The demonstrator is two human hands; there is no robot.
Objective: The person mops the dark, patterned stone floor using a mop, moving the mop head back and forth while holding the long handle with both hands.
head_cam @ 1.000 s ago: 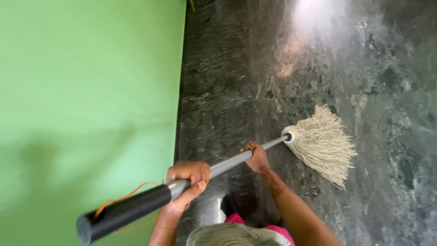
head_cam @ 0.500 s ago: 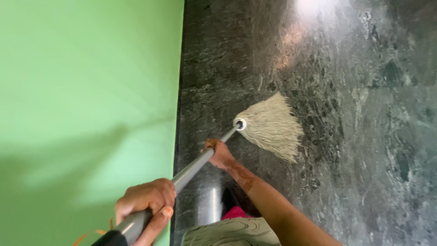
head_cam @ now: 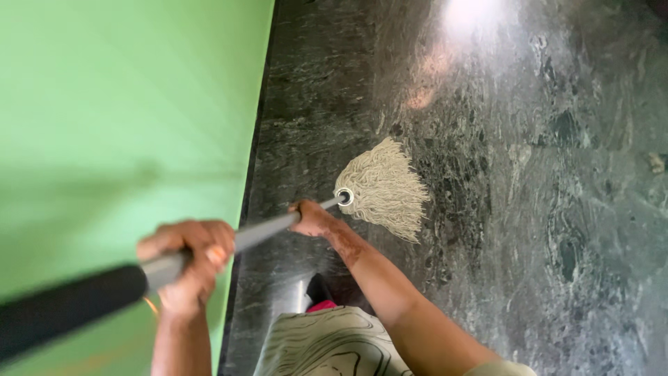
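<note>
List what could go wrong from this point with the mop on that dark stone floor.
1. The stone floor shines with glare near the top, so it may be wet and slippery underfoot.
2. The mop head lies close to the green wall; a wider sweep could smear it.
3. The left hand grips right where the grey handle meets its black grip, while the right hand holds low near the head; a damp handle might slip.
</note>
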